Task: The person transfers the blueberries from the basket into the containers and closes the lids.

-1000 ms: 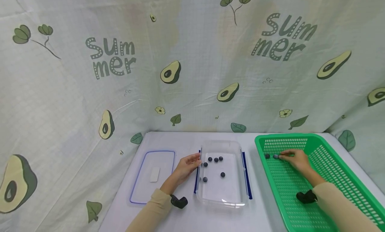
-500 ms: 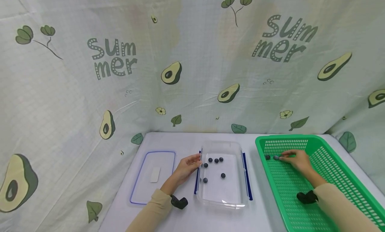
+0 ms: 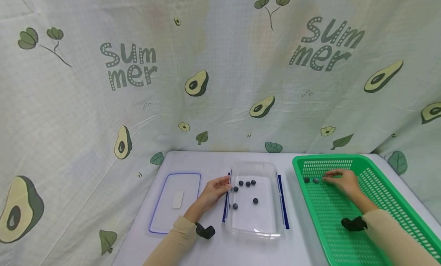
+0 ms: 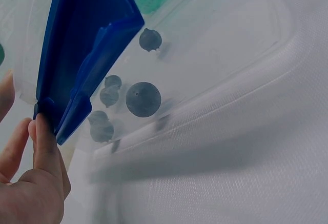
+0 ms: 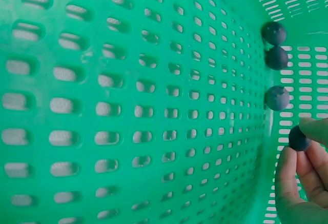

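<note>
My left hand (image 3: 214, 192) grips the left side of a clear plastic container (image 3: 255, 228) at its rim. In the left wrist view, its fingers press against the blue latch flap (image 4: 84, 49) while the thumb is on the far side, partly cut off. Several dark blueberries (image 3: 255, 201) lie spread over the container's floor. Over at the far end of a green slotted basket (image 3: 315, 220), my right hand (image 3: 344, 181) pinches one blueberry (image 5: 300, 138) between thumb and fingers. Three more blueberries (image 5: 277, 98) rest along the basket's end wall beside that hand.
To the left of the container a clear lid (image 3: 162, 212) with a blue edge lies flat, a white rectangle (image 3: 177, 200) on it. A second blue latch (image 3: 283, 201) hangs out from the container's right side. Printed cloth (image 3: 224, 67) hangs behind the white table (image 3: 213, 254).
My right hand has drawn slightly right, away from the blueberries near the basket's left corner, and holds one in its fingertips. The left hand and container stay put.
</note>
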`<state>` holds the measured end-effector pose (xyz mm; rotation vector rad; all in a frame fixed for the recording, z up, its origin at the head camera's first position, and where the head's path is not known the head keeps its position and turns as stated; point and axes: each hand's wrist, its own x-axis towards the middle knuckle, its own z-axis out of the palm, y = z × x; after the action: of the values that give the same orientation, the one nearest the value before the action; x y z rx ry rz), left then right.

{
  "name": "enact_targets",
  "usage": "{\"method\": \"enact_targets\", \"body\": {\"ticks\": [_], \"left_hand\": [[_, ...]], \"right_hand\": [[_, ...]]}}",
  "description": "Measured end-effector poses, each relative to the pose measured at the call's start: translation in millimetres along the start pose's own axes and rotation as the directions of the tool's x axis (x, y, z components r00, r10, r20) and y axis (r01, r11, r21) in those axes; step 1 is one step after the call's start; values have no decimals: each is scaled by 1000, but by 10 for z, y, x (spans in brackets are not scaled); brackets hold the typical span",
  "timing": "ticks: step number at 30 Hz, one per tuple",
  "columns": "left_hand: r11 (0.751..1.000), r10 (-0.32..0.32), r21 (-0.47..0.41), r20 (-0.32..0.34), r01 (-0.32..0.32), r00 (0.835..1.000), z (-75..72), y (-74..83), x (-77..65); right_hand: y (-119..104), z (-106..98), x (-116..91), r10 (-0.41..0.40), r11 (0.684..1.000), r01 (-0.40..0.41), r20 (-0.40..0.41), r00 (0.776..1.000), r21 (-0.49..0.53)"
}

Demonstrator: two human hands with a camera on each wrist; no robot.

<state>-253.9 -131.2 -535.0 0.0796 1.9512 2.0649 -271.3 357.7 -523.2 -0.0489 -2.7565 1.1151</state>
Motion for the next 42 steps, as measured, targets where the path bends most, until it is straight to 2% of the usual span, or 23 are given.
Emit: {"method": "enact_targets", "body": {"ticks": [6, 15, 25, 35, 42], "left_hand": [[1000, 3, -5, 8, -3, 1000, 1, 5, 7], [1000, 13, -8, 18, -13, 1000, 1, -4, 15], [1000, 9, 2, 11, -9, 1000, 16, 14, -11], [1000, 24, 1, 21, -24, 999, 26, 14, -29], [1000, 9, -2, 13, -9, 1000, 29, 16, -31]], "right_hand": [[-12, -32, 0, 1, 1000, -1, -1, 1000, -15], [-102, -95, -35, 26, 998, -26, -7, 1000, 63], [-214, -181, -80, 26, 996, -27, 19, 999, 88], [-465, -283, -162, -14, 991, 6, 58, 998, 131], [-641, -337, -232, -32, 985, 15, 94, 995, 174]]}}
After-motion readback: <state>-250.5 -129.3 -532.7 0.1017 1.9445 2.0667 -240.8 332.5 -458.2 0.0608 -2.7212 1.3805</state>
